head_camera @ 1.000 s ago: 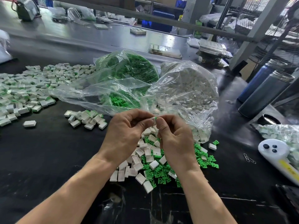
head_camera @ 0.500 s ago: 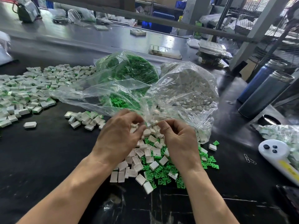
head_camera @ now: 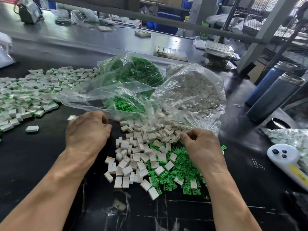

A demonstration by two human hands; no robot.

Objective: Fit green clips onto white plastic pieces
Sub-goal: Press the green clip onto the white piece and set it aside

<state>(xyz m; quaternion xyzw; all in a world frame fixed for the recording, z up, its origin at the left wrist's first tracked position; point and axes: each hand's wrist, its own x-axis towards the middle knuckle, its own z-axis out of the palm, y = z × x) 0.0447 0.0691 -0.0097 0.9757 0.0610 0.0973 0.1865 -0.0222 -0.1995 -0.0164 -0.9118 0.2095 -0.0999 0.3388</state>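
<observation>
Black bench, fitted pieces heaped at ten o'clock, loose white pieces and green clips unjoined at centre, left hand curled, hold unclear, right hand pinching among white pieces: much left, judging by full bags.

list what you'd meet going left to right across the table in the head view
heap of finished pieces → left hand → loose white pieces → right hand → paper clips → white handheld device
</observation>
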